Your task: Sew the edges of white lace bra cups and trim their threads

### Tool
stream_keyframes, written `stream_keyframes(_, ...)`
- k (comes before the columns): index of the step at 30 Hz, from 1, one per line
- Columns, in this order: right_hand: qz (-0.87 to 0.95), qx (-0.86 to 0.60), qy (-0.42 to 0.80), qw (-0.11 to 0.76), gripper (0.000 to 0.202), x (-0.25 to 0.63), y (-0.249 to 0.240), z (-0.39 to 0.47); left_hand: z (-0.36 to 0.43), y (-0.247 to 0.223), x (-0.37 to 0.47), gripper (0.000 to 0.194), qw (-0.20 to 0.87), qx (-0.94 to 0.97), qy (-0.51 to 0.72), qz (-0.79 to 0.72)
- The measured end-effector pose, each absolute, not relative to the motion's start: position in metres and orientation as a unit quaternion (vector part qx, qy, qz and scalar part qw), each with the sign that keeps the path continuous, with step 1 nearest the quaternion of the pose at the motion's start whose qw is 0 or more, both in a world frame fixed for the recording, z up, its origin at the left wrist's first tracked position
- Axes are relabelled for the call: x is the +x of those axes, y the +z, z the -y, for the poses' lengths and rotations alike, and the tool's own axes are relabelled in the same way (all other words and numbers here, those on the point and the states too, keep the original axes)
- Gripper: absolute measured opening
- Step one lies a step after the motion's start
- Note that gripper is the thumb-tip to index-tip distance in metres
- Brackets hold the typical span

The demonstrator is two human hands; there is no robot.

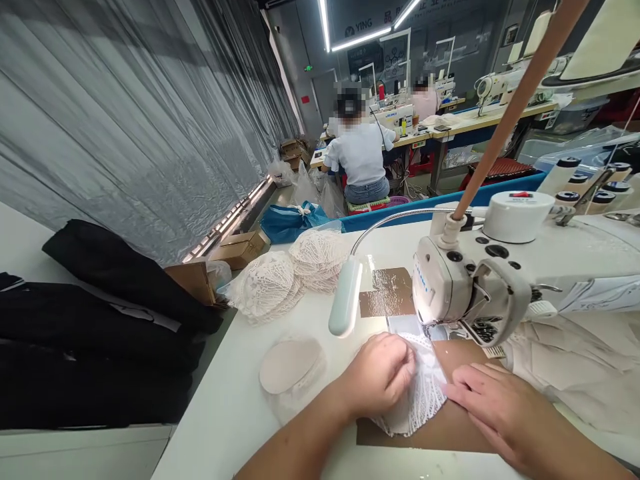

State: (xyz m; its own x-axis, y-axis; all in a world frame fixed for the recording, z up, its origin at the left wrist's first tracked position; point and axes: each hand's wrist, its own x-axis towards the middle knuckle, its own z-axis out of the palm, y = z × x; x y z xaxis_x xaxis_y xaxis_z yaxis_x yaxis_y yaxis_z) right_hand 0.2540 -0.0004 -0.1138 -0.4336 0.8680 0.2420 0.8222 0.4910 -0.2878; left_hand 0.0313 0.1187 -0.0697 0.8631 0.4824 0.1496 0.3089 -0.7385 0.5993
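A white lace bra cup [425,393] lies under the head of the sewing machine [443,287], its upper edge beneath the needle area. My left hand [383,373] is closed over the cup's left side, fingers curled into the fabric. At the cup's right edge, my right hand [505,407] has its thumb and forefinger closed on the lace; the exact grip is partly hidden. A smooth beige cup [287,367] with a sheer border rests left of my left hand. Farther back sit two piles of lace cups, a nearer pile [265,283] and a farther pile [320,257].
A lamp [345,300] on a bendy metal neck hangs left of the machine head. Beige fabric [580,367] is heaped at the right. Thread cones [565,177] stand behind it. Black garments [120,287] hang at the left. Ahead, a co-worker [357,153] sits at another machine.
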Motion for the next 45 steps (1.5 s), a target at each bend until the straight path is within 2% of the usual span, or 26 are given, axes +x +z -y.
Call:
stream_keyframes(2, 0.845, -0.498, 0.076, 0.182, 0.034, 0.256, -0.115, 0.004, -0.118, -0.070, 0.030, 0.009, 0.265, 0.936, 0.129, -0.193)
stream_keyframes(7, 0.845, -0.492, 0.101, 0.186, 0.038, 0.258, -0.116, 0.008, -0.111, -0.070, 0.032, 0.025, 0.138, 0.981, 0.064, -0.122)
stream_keyframes(12, 0.844, -0.492, 0.106, 0.187, 0.038, 0.259, -0.115, 0.007, -0.105, -0.070, 0.033, 0.028, 0.096, 0.987, 0.058, -0.112)
stream_keyframes(19, 0.835, -0.505, 0.105, 0.194, 0.034, 0.259, -0.108, 0.006, -0.102, -0.071, 0.035, 0.030, 0.081, 0.989, 0.060, -0.106)
stream_keyframes(23, 0.824, -0.515, 0.053, 0.231, 0.035, 0.262, -0.103, 0.005, -0.100, -0.072, 0.035, 0.030, 0.075, 0.989, 0.066, -0.109)
stream_keyframes(26, 0.830, -0.508, 0.026, 0.227, 0.037, 0.263, -0.105, 0.004, -0.100, -0.073, 0.035, 0.030, 0.077, 0.988, 0.079, -0.109)
stream_keyframes(31, 0.843, -0.499, 0.046, 0.194, 0.034, 0.259, -0.114, 0.002, -0.102, -0.070, 0.037, 0.031, 0.079, 0.989, 0.091, -0.091)
stream_keyframes(45, 0.826, -0.509, 0.039, 0.240, 0.041, 0.252, -0.107, 0.000, -0.099, -0.078, 0.043, 0.044, 0.085, 0.982, 0.088, -0.145)
